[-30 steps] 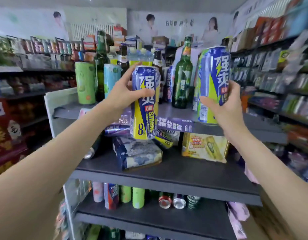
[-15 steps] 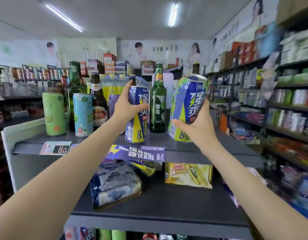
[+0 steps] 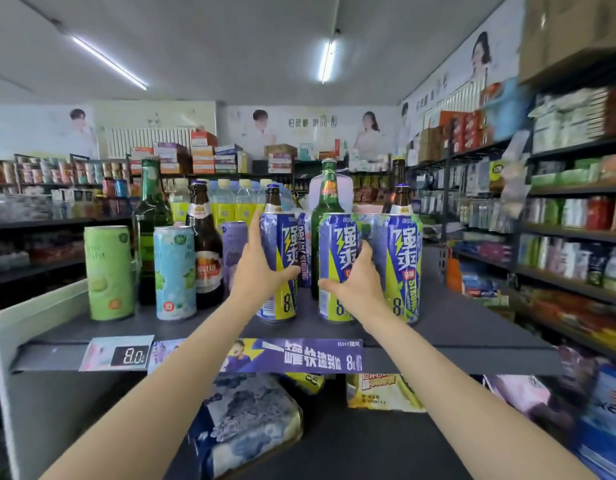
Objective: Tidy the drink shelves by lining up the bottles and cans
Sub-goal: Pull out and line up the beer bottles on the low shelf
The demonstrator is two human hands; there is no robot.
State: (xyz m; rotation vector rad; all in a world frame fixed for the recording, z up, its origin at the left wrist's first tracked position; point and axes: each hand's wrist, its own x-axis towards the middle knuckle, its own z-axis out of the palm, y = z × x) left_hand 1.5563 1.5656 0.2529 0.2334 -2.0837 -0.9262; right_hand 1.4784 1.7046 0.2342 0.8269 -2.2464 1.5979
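Where the top shelf [image 3: 472, 336] carries the drinks, three blue-and-yellow cans are stood upright in a row along its front, and the middle can [image 3: 337, 251] is taken as landmark. The middle can is gripped low on its body by the right hand [image 3: 353, 287], fingers curled round its right side and thumb across its front. Just left of it, apart by a narrow gap, the left can [image 3: 278, 258] is gripped by the left hand [image 3: 261, 271], thumb across its front and one finger raised along its left edge. Just right of the landmark, the right can [image 3: 405, 265] is stood unheld. Directly behind the landmark a green bottle [image 3: 329, 199] is seen, with a brown bottle [image 3: 401, 199] behind and to its right. Further left of the landmark are listed: a purple can [image 3: 232, 247], a brown beer bottle [image 3: 204, 251], a pale blue can [image 3: 174, 271], a dark green bottle [image 3: 150, 220] and a light green can [image 3: 109, 271]. Below the landmark a purple promotional strip [image 3: 299, 355] is fixed to the shelf edge, with a price tag [image 3: 131, 355] to its left.
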